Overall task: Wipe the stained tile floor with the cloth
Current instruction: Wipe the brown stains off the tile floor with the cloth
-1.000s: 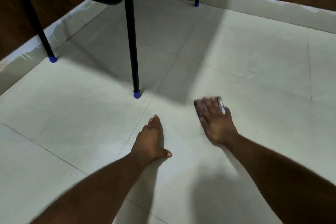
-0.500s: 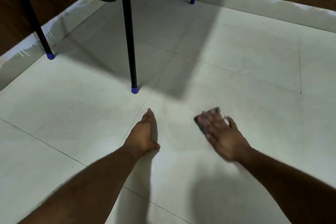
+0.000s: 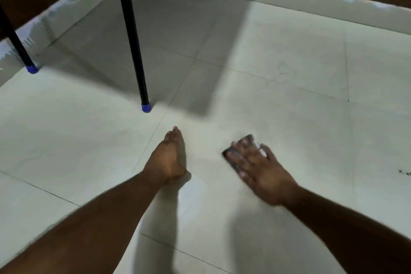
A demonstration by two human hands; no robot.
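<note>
The right hand (image 3: pixel 260 169) presses the dark cloth (image 3: pixel 239 151) flat on the tile floor (image 3: pixel 289 73) with spread, straight fingers. The left hand (image 3: pixel 168 158) rests flat on the floor beside it, fingers straight, near a black chair leg (image 3: pixel 133 40).

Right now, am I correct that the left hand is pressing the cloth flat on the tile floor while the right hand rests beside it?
Not quite: the hands are swapped. In the head view, the right hand presses the cloth flat on the tile floor with straight fingers, while the left hand rests beside it, holding nothing.
</note>
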